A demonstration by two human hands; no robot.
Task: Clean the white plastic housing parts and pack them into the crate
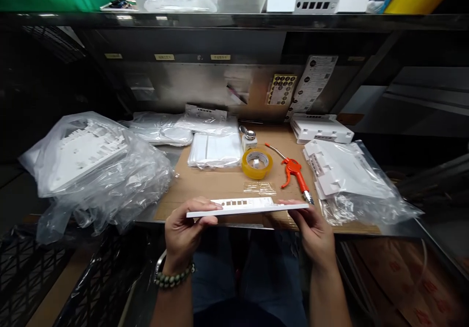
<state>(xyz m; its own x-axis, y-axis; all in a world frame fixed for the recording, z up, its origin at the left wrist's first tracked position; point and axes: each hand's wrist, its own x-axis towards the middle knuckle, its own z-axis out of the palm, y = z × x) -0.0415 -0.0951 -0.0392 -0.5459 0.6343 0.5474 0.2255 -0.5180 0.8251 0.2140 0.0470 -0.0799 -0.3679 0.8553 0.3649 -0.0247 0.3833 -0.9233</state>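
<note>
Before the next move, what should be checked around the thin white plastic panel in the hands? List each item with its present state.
1. Left hand gripping one end of the thin white plastic panel: ok.
2. Right hand gripping the opposite end: ok.
3. Panel's broad faces turned to the camera for inspection: not ok, it is seen nearly edge-on.
4. Panel free of dust or scratches: cannot tell from this angle.
5. Orange air blow gun with metal nozzle lying on the brown cardboard sheet, in neither hand: ok.
6. Translucent yellow tape roll lying flat on the cardboard: ok.
</note>
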